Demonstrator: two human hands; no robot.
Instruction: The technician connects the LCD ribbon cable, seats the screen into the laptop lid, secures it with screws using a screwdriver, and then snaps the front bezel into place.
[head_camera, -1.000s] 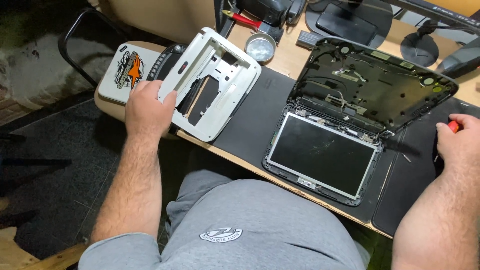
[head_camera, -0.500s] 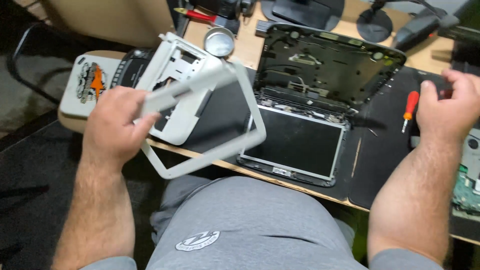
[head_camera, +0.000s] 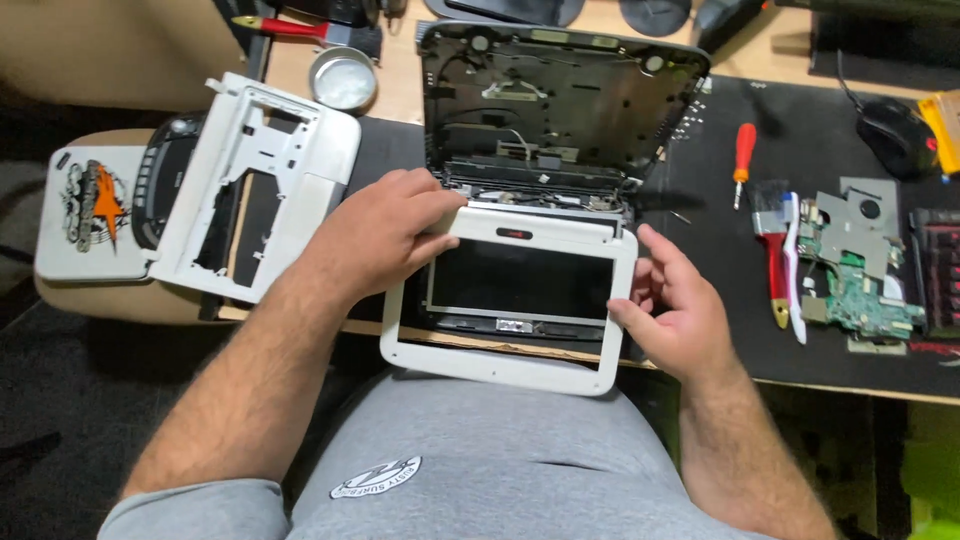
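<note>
A white screen bezel frame (head_camera: 500, 365) lies over the dark screen panel (head_camera: 520, 282) of an opened laptop. My left hand (head_camera: 385, 235) grips the frame's upper left corner. My right hand (head_camera: 672, 308) holds its right edge, fingers spread along the side. Behind the screen stands the laptop's black open base shell (head_camera: 560, 100) with loose wires inside.
A white plastic laptop cover (head_camera: 262, 180) rests at the left on a rounded case (head_camera: 90, 215). A small metal tin (head_camera: 342, 78) sits behind it. On the black mat at the right lie a red screwdriver (head_camera: 743, 152), brushes (head_camera: 778, 250), a green circuit board (head_camera: 860, 285) and a mouse (head_camera: 890, 135).
My left hand carried the white bezel frame from the left pile onto the screen. My right hand left the red screwdriver on the mat and took the frame's right edge.
</note>
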